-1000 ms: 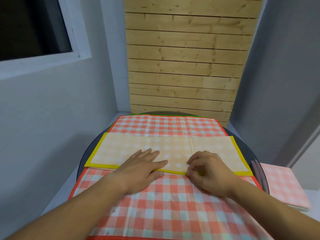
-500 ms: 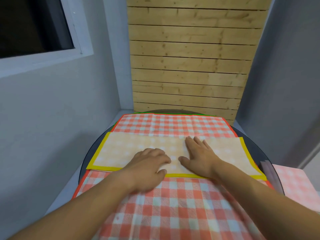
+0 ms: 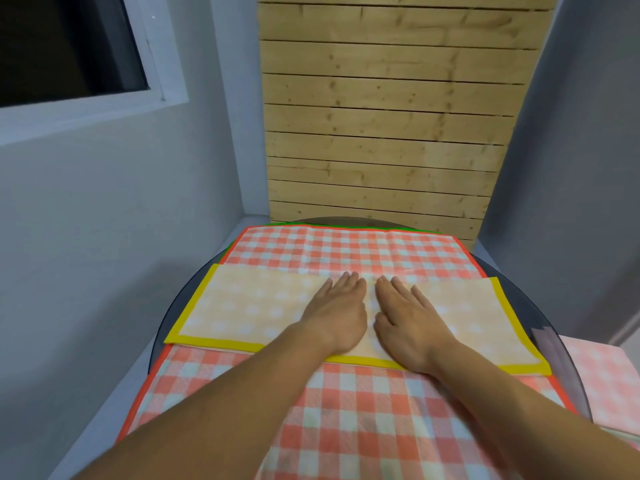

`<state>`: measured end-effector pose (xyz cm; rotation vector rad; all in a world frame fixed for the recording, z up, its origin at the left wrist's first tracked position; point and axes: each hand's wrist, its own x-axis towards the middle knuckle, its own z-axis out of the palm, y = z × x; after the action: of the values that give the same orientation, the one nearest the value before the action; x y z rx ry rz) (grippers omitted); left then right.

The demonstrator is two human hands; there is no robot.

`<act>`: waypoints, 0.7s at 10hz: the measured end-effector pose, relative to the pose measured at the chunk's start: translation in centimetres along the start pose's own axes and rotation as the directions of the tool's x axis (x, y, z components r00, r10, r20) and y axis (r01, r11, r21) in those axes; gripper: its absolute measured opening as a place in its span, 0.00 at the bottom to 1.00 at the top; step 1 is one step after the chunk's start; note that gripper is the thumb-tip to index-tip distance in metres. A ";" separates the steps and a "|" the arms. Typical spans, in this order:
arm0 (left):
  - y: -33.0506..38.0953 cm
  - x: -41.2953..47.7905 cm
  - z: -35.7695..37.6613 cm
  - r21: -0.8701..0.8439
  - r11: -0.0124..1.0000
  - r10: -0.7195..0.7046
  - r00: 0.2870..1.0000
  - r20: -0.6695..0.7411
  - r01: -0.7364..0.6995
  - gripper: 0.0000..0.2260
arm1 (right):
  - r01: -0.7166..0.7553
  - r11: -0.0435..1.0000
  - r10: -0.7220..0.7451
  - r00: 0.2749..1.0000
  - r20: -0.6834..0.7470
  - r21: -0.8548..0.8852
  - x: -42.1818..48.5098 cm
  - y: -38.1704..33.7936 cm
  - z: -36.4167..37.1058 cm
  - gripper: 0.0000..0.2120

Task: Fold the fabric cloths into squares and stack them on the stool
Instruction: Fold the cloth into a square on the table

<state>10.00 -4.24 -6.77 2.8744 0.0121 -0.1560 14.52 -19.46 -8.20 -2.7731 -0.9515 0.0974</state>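
A yellow-edged cloth (image 3: 242, 306), folded into a long strip, lies across the middle of a round dark table (image 3: 540, 299). Under it a red-and-white checked cloth (image 3: 346, 410) is spread flat, and a green edge of another cloth peeks out at the back. My left hand (image 3: 337, 315) and my right hand (image 3: 407, 318) lie flat side by side on the centre of the yellow strip, palms down, fingers pointing away from me. At the lower right a folded pink checked cloth (image 3: 602, 379) lies on a low surface beside the table.
A wooden slat panel (image 3: 381, 116) stands behind the table. Grey walls close in on both sides, with a window (image 3: 69, 46) at the upper left. The table nearly touches the left wall.
Both hands slid forward from the near yellow edge to the strip's centre. My right hand went from curled fingers to flat, and my left hand flattened beside it.
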 end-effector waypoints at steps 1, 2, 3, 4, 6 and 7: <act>-1.0 -0.3 0.4 0.019 0.998 -0.066 0.997 -0.025 0.067 0.28 | -0.002 1.000 0.002 1.000 -0.003 0.001 0.1 0.0 0.0 0.29; -3.4 -1.3 0.1 0.012 0.986 -0.167 0.984 -0.063 0.168 0.31 | -0.004 1.000 0.004 1.000 -0.004 0.020 -0.1 -0.1 -0.2 0.29; -6.7 -2.8 -0.5 0.022 0.957 -0.286 0.954 -0.089 0.289 0.35 | -0.003 1.000 0.003 1.000 0.004 0.029 -0.3 -0.3 -0.5 0.29; -9.9 -4.3 -1.2 0.045 0.909 -0.408 0.907 -0.105 0.414 0.38 | -0.008 1.000 0.008 1.000 0.017 0.011 -0.4 -0.4 -0.5 0.29; -12.4 -5.2 -1.9 0.090 0.850 -0.508 0.853 -0.124 0.519 0.39 | -0.013 1.000 0.013 1.000 0.027 -0.004 -0.4 -0.4 -0.4 0.30; -11.0 -5.0 -2.1 0.113 0.848 -0.497 0.851 -0.168 0.517 0.34 | -0.016 1.000 0.017 1.000 0.026 -0.011 -0.3 -0.5 -0.3 0.30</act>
<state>5.03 6.92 -7.09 2.9566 0.8304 -0.0641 14.02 -19.25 -7.81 -2.7964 -0.9384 0.1324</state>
